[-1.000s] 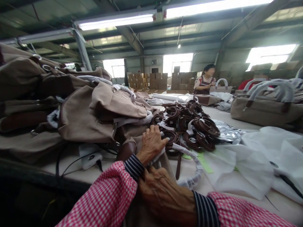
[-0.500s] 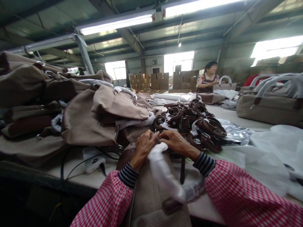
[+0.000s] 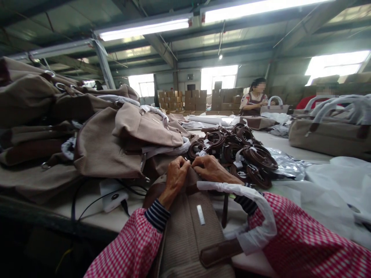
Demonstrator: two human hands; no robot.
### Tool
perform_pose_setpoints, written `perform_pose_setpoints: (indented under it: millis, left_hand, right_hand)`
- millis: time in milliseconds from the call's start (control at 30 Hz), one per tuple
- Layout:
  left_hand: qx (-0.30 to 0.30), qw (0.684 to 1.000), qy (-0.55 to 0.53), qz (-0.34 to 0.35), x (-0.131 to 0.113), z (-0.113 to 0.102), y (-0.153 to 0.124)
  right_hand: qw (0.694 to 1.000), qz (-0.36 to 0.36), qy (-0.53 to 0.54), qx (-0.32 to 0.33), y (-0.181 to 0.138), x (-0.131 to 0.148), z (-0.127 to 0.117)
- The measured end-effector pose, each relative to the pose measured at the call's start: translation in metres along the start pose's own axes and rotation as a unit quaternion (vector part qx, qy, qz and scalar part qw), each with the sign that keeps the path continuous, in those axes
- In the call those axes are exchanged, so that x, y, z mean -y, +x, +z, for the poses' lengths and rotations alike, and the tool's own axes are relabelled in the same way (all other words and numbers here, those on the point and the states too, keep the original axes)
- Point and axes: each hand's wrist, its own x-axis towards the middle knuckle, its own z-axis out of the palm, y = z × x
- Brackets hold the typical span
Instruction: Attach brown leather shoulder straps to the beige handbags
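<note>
Basically both hands are at the far end of one ribbed tan bag, which lies lengthwise at the near table edge, running from the bottom of the view up to the fingertips. Left hand: thumb and fingers together, clamped on the bag's far end, small shiny bit at the tips. Right hand: just beside it, fingers also drawn together on that end. Exact part pinched is too small to make out. Bag has a small pale plate on its side and a plastic-wrapped handle arching up in front of the right forearm, brown tab at its base. Coiled brown straps heaped just past the right hand, crumpled silver film beside them. White sheets spread right of the right sleeve. Bag pile stacked high on the left; white device with black cables on the table below it. More bags with wrapped handles stand at far right, nearest one upright. Co-worker across the table near a smaller bag; cardboard boxes stacked at the back.
</note>
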Motion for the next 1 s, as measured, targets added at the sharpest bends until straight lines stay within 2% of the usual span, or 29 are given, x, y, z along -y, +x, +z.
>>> perform_pose_setpoints:
  millis: [100,167,267,333,400,500,667,833,1000]
  left_hand:
    - [0.000,1.000,-0.003,-0.005,-0.002,-0.002,0.000]
    - [0.009,1.000,0.004,-0.010,-0.001,-0.002,0.001]
    - [0.024,1.000,0.010,-0.006,0.000,-0.001,0.002]
    - [0.026,1.000,0.007,0.002,0.001,-0.001,0.001]
    - [0.025,1.000,0.003,0.013,0.000,-0.001,0.000]
    - [0.019,0.999,0.002,0.025,-0.002,-0.003,-0.001]
    - [0.020,0.999,0.023,0.037,-0.005,-0.003,-0.002]
    - [0.025,0.996,0.065,0.056,-0.019,0.001,0.003]
    - [0.031,0.989,0.107,0.096,-0.048,0.000,0.038]
  right_hand:
    - [0.998,0.019,-0.001,-0.066,0.001,0.005,0.006]
    - [0.992,0.065,0.060,-0.090,0.003,0.005,0.009]
    - [0.962,0.174,0.206,-0.052,0.002,0.002,0.008]
    - [0.949,0.188,0.253,-0.011,-0.002,0.000,0.004]
    - [0.967,0.133,0.218,0.011,-0.006,-0.001,-0.002]
    - [0.996,0.017,0.079,0.023,-0.010,-0.005,-0.009]
    - [0.989,-0.103,-0.098,0.043,-0.008,-0.008,-0.014]
    - [0.980,-0.138,-0.126,0.068,-0.022,-0.006,-0.035]
    - [0.990,-0.117,-0.066,0.041,-0.069,-0.010,-0.054]
